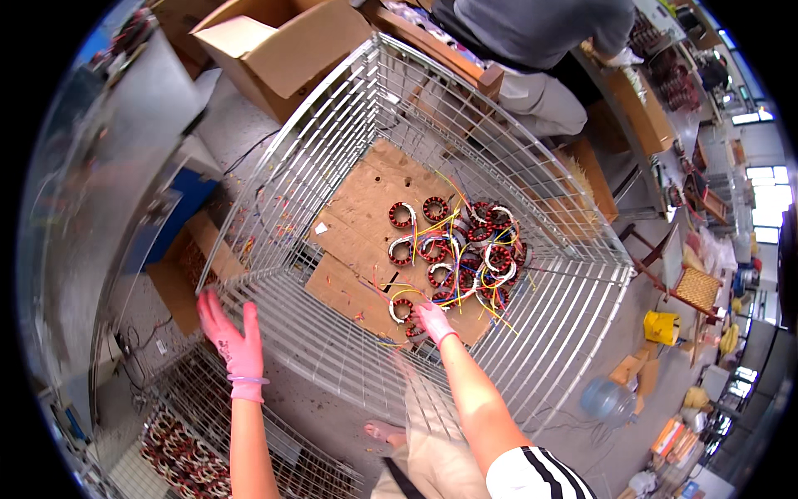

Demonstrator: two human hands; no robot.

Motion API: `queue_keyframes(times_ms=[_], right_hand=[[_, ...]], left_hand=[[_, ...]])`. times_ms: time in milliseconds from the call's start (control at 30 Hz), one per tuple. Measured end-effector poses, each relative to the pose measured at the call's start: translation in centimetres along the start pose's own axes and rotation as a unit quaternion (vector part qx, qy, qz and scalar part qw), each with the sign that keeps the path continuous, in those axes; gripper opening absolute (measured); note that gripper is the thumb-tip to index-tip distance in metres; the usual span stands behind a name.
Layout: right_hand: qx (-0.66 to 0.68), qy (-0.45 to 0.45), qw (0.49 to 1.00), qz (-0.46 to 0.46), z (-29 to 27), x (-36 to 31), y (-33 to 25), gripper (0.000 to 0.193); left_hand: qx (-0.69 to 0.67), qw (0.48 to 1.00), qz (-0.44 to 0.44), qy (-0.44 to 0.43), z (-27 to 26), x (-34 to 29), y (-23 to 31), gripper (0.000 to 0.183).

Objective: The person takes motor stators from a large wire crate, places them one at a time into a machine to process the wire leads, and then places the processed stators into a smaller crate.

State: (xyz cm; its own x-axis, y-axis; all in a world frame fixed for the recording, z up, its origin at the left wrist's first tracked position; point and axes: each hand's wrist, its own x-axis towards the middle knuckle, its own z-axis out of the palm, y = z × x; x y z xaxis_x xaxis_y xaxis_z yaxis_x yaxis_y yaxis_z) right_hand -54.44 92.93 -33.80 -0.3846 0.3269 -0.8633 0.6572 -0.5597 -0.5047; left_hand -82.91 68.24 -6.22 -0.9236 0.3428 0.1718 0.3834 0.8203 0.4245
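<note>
My right hand [432,323], in a pink glove, reaches down into a wire mesh cage [611,249]. Its fingers are closed at the side of a motor stator [393,310], a red ring with white lacing and coloured leads; the fingertips are partly hidden. Beyond it, several more stators [434,208] lie on a brown cardboard sheet [357,195], single on the left and piled with tangled yellow, blue and red wires on the right. My left hand [235,339], gloved in pink too, is held at the cage's left rim, fingers spread and nothing in them.
An open cardboard box [283,58] stands beyond the cage at far left. Beside the far cage wall is a person in grey [536,33]. A second wire cage holding stators [183,445] is at lower left. A yellow bucket [662,328] and water bottle [607,399] stand right.
</note>
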Motion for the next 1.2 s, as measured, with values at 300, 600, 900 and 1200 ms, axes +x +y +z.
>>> queue_keyframes(times_ms=[300,600,900,1200], right_hand=[[-0.089,0.226,0.97,0.016,5.0,18.2,-1.0,0.058],[0.133,0.404,0.902,-0.07,4.0,25.5,-0.2,0.036],[0.331,-0.135,0.927,0.117,8.5,-2.5,-6.8,0.038],[-0.119,-0.244,0.953,-0.137,13.4,-33.5,-22.4,0.066]], left_hand=[[0.19,0.98,-0.046,-0.036,4.7,1.8,0.3,0.068],[0.153,0.987,-0.02,-0.047,6.1,2.8,1.0,0.052],[0.132,0.99,-0.032,-0.03,3.4,1.6,0.1,0.058],[-0.586,0.75,-0.131,-0.279,-9.8,-6.4,1.3,0.055]])
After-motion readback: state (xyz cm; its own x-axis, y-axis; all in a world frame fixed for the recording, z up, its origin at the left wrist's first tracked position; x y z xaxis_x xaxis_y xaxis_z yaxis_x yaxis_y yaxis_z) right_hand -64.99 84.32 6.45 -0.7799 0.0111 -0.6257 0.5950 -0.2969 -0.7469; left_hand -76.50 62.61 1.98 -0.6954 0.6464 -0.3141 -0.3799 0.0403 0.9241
